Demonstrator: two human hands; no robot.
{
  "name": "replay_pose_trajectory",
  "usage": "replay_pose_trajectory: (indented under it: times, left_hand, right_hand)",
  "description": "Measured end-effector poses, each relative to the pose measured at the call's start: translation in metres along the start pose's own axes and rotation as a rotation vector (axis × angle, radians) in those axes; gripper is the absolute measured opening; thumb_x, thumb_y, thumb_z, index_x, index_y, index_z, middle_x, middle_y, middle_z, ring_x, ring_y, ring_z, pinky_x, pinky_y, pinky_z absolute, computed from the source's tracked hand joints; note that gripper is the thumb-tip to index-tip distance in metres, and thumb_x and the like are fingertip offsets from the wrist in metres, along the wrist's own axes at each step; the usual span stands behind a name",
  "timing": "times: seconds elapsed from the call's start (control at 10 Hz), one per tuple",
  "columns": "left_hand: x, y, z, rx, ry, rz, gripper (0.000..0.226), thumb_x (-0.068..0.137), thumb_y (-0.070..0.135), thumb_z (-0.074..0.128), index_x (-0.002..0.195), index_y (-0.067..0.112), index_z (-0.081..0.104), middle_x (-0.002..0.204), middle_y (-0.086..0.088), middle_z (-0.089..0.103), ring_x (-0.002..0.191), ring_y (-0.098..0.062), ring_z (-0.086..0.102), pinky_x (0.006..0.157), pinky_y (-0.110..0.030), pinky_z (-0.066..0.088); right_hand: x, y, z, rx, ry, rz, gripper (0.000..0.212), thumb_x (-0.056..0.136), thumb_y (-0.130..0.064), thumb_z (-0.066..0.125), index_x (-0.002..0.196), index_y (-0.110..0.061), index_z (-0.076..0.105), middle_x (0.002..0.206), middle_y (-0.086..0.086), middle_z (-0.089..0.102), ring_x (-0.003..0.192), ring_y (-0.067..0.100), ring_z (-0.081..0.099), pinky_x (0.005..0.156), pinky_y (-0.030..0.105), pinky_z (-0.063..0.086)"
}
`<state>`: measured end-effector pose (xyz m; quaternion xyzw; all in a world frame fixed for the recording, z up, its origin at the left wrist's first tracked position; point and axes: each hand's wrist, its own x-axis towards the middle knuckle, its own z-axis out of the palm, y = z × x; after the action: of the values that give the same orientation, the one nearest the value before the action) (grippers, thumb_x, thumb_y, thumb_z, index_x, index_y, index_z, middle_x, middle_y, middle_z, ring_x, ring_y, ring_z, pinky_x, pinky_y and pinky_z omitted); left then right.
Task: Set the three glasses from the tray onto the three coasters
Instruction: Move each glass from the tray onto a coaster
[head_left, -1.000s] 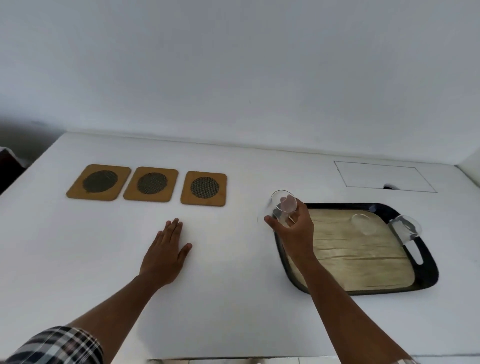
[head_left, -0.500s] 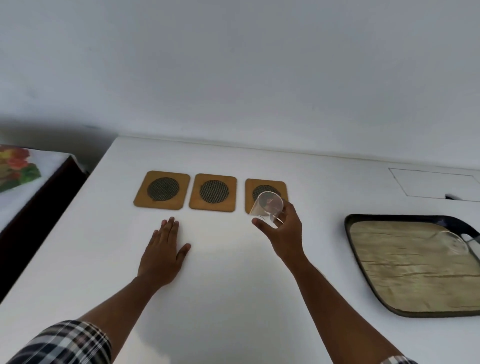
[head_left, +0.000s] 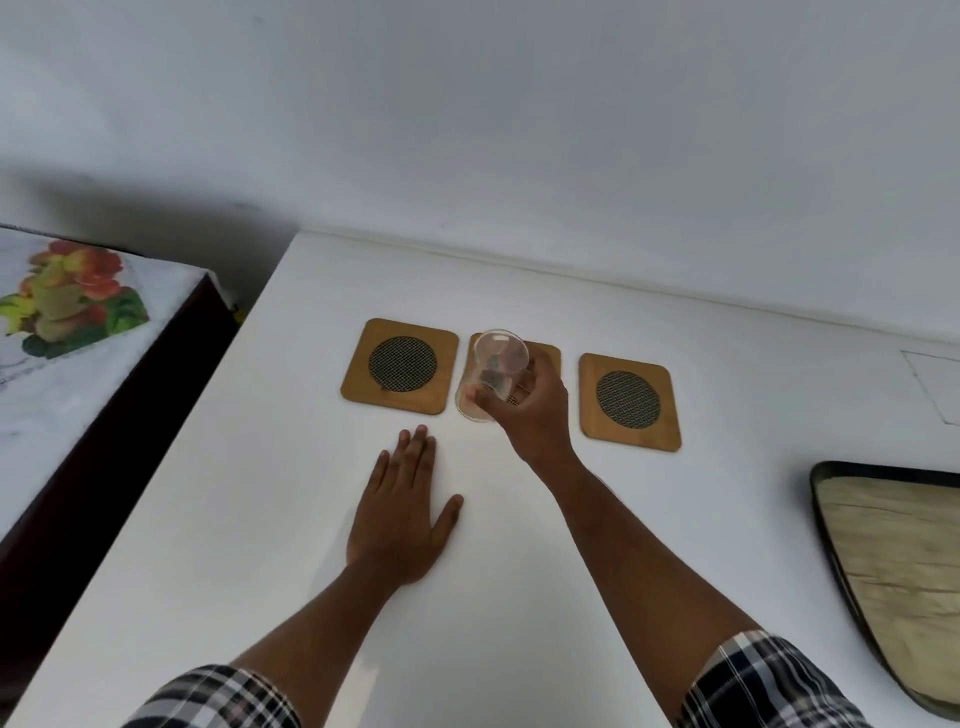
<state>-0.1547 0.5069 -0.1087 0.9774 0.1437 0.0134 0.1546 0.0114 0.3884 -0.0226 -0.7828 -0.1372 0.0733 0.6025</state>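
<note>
Three wooden coasters with dark mesh centres lie in a row on the white table: the left coaster (head_left: 400, 366), the middle coaster (head_left: 545, 356) and the right coaster (head_left: 629, 401). My right hand (head_left: 535, 410) grips a clear glass (head_left: 493, 374), tilted, over the middle coaster and mostly hiding it. I cannot tell whether the glass touches the coaster. My left hand (head_left: 402, 514) rests flat on the table in front of the coasters, fingers apart. The black tray (head_left: 826, 525) with a wood-look base is cut off at the right edge; no glasses show on its visible part.
A dark side table with a fruit-print cloth (head_left: 67, 332) stands left of the white table. A white wall runs along the table's back edge. A faint rectangular panel outline (head_left: 935, 384) marks the tabletop at the far right.
My right hand has carried the glass leftward, from the tray past the right coaster to above the middle one. The view has swung left. My left hand has stayed flat.
</note>
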Motion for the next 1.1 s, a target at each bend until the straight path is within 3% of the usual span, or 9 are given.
replay_pose_trajectory:
  times: [0.1, 0.2, 0.3, 0.4, 0.6, 0.9, 1.1]
  left_hand:
    - [0.001, 0.002, -0.001, -0.001, -0.012, -0.012, 0.081, 0.098, 0.066, 0.018, 0.16, 0.017, 0.001, 0.17, 0.001, -0.007, 0.154, -0.013, -0.014, 0.127, -0.039, 0.005]
    - [0.001, 0.003, -0.001, -0.013, -0.015, -0.019, 0.081, 0.098, 0.067, 0.017, 0.16, 0.019, -0.002, 0.17, 0.002, -0.008, 0.154, -0.012, -0.015, 0.127, -0.04, 0.005]
    - [0.0, 0.003, -0.002, -0.021, -0.011, -0.015, 0.08, 0.098, 0.065, 0.02, 0.16, 0.018, 0.0, 0.17, 0.002, -0.007, 0.155, -0.013, -0.013, 0.127, -0.04, 0.006]
    - [0.001, 0.004, -0.003, -0.025, -0.016, -0.012, 0.08, 0.099, 0.064, 0.021, 0.16, 0.019, -0.001, 0.17, 0.003, -0.007, 0.155, -0.012, -0.013, 0.127, -0.04, 0.006]
    - [0.001, 0.006, -0.004, -0.045, -0.03, -0.031, 0.08, 0.098, 0.066, 0.02, 0.16, 0.021, -0.002, 0.169, 0.004, -0.008, 0.154, -0.011, -0.014, 0.127, -0.041, 0.009]
    - [0.001, 0.007, -0.004, -0.054, -0.032, -0.043, 0.08, 0.098, 0.067, 0.02, 0.16, 0.022, -0.002, 0.169, 0.005, -0.009, 0.154, -0.011, -0.014, 0.127, -0.041, 0.008]
    - [0.001, 0.007, -0.003, -0.054, -0.024, -0.044, 0.08, 0.098, 0.068, 0.02, 0.16, 0.023, -0.002, 0.169, 0.005, -0.008, 0.154, -0.011, -0.013, 0.127, -0.04, 0.007]
  right_hand:
    - [0.014, -0.006, 0.027, 0.012, -0.034, -0.033, 0.073, 0.067, -0.024, 0.098, 0.129, -0.021, 0.061, 0.116, -0.02, 0.067, 0.109, -0.003, 0.067, 0.094, 0.022, 0.058]
    - [0.028, -0.01, 0.048, 0.014, -0.074, -0.061, 0.075, 0.068, -0.024, 0.097, 0.133, -0.019, 0.06, 0.12, -0.014, 0.068, 0.115, 0.009, 0.067, 0.101, 0.032, 0.058]
    - [0.041, -0.01, 0.064, 0.023, -0.1, -0.059, 0.078, 0.068, -0.018, 0.098, 0.135, -0.011, 0.059, 0.125, -0.003, 0.069, 0.115, 0.014, 0.069, 0.102, 0.033, 0.058]
    - [0.052, -0.007, 0.078, 0.028, -0.118, -0.043, 0.077, 0.067, -0.01, 0.098, 0.133, -0.007, 0.059, 0.12, -0.006, 0.068, 0.104, -0.01, 0.066, 0.094, 0.014, 0.054]
    - [0.061, -0.003, 0.097, 0.012, -0.157, -0.023, 0.077, 0.064, -0.013, 0.1, 0.131, -0.013, 0.061, 0.116, -0.015, 0.066, 0.1, -0.018, 0.063, 0.09, 0.012, 0.054]
    - [0.064, -0.007, 0.106, -0.029, -0.19, -0.042, 0.079, 0.065, -0.017, 0.1, 0.134, -0.014, 0.06, 0.131, 0.003, 0.069, 0.118, 0.014, 0.067, 0.09, 0.009, 0.051]
    - [0.062, -0.008, 0.107, -0.022, -0.194, -0.044, 0.079, 0.067, -0.019, 0.099, 0.134, -0.016, 0.059, 0.13, -0.001, 0.069, 0.116, 0.011, 0.067, 0.096, 0.019, 0.054]
